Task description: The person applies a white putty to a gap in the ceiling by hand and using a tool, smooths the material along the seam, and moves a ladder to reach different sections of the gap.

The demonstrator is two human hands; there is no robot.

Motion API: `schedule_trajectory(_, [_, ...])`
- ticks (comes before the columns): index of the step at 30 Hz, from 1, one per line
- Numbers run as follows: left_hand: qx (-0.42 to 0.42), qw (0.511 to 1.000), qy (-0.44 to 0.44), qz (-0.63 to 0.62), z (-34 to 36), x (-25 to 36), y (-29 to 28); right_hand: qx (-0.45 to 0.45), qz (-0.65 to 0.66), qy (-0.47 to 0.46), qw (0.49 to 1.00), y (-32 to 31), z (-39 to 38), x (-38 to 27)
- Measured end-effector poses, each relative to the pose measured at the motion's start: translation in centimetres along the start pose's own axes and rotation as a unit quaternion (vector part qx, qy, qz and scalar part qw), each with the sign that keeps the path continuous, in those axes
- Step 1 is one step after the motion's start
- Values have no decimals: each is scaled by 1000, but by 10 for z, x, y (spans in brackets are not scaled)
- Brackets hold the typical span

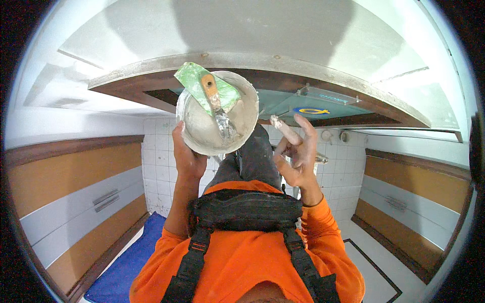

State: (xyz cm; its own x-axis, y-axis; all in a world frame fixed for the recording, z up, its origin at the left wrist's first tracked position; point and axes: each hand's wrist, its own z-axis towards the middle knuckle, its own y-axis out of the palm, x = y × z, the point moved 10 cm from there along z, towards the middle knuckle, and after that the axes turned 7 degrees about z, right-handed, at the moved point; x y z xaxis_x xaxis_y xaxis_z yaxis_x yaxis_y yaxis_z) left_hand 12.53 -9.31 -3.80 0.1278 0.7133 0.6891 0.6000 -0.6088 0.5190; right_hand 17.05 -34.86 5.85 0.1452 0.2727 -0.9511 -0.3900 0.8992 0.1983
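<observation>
My left hand (pixel 191 155) grips the near left side of a round white tub (pixel 246 136), its fingers partly hidden behind the wall. Pale paste coats the inside of the tub. A scraper with a worn wooden handle (pixel 209 87) and a smeared metal blade leans in it, over a green plastic spreader (pixel 191 76) that sticks out past the far rim. To the right of the tub, my right hand (pixel 299 159) is raised with its fingers apart. White paste covers one fingertip, and pale dust marks the palm. No tool shows in that hand.
Ahead is a pale panel (pixel 283 30) with a dark wooden edge (pixel 353 83) below it. Brown-and-grey panelled surfaces stand left (pixel 91 202) and right (pixel 409 202). White tiles (pixel 159 171) line the wall; a blue mat (pixel 131 257) lies at lower left.
</observation>
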Motion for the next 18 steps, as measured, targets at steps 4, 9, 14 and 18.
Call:
schedule_trajectory(4, [-9, 882, 233, 410, -24, 41, 18, -41, -295, -128, 946, 28, 7, -5])
schedule_trajectory(9, [24, 1000, -1, 16, -5, 2, 4, -96, -483, -73, 867, 43, 14, 14])
schedule_trajectory(14, [76, 917, 204, 335, -25, 37, 8, -145, -514, -41, 845, 37, 5, 30])
schedule_trajectory(18, [77, 671, 386, 628, -42, 43, 24, -167, -493, -6, 854, 26, 2, 35])
